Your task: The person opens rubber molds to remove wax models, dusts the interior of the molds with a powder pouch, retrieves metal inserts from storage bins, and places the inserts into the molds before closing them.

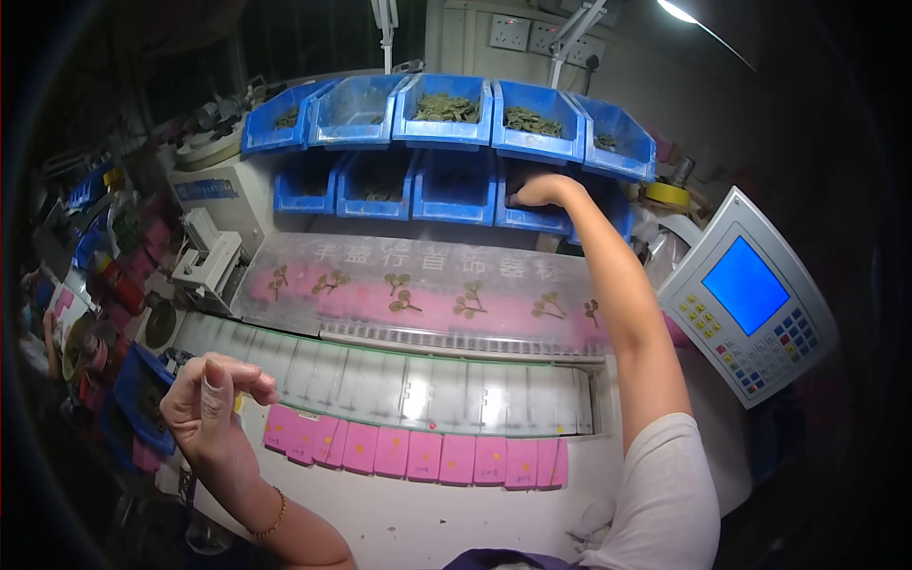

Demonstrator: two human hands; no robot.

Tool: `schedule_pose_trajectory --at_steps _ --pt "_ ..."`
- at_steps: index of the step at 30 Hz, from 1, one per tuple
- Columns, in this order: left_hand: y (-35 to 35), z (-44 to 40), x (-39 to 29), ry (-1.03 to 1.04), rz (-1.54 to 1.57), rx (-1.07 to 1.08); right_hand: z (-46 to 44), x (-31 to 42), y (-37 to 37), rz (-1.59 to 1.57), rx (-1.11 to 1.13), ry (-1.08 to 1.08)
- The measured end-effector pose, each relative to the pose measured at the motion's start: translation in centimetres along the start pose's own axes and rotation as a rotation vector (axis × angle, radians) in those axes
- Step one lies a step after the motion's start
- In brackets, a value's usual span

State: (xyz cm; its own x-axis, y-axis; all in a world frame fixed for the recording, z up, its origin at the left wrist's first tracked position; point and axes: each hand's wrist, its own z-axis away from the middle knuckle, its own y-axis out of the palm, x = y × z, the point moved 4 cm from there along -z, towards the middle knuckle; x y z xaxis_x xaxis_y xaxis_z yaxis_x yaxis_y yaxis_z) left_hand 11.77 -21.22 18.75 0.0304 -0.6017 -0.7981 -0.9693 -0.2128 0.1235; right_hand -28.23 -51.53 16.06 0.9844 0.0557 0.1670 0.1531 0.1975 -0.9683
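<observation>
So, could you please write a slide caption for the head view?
Right hand in a lower blue bin; left hand raised near a row of pink cards.

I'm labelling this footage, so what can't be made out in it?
Head view:
Whether the right hand grips anything: its fingers are inside a dark lower bin.
Contents of the rightmost lower bin: hidden by the right arm and shadow.
Handwriting on the pink cards: too small.
Keypad labels: too small.

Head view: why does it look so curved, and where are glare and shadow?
In the head view, edges bow, likely from a wide lens, and corners go black; same view, two white glare patches on the pale panels; same view, the right hand is inside a shadowed lower blue bin.
</observation>
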Motion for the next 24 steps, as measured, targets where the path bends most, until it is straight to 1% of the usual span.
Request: schedule_pose_trajectory --at_steps 2,11,14,16,18,20,22,24 --pt "-0.1 0.0 -0.1 -0.002 0.001 -0.014 -0.2 -0.6 0.2 -0.063 0.026 -0.024" --pt "-0.7 0.0 -0.3 -0.01 0.018 -0.055 -0.5 -0.9 0.3 -0.108 0.024 -0.011" --pt "-0.8 0.0 -0.3 -0.028 0.035 -0.046 0.2 -0.6 0.3 -0.054 -0.047 0.067" --pt "-1.1 0.0 -0.2 -0.029 0.045 -0.06 -0.1 -0.9 0.5 0.066 -0.137 -0.025" --pt "-1.1 0.1 -0.5 -0.03 0.044 -0.05 0.6 -1.1 0.5 -0.035 -0.096 -0.007" --pt "-0.9 0.2 -0.6 -0.008 0.037 -0.026 2.7 -0.8 0.8 -0.04 -0.222 -0.047" --pt "-0.8 0.3 -0.9 0.016 0.057 0.017 6.8 0.1 1.6 -0.015 -0.316 -0.12" --pt "-0.6 0.4 -1.3 0.026 0.057 0.028 12.1 0.8 3.7 0.171 -0.513 -0.227"
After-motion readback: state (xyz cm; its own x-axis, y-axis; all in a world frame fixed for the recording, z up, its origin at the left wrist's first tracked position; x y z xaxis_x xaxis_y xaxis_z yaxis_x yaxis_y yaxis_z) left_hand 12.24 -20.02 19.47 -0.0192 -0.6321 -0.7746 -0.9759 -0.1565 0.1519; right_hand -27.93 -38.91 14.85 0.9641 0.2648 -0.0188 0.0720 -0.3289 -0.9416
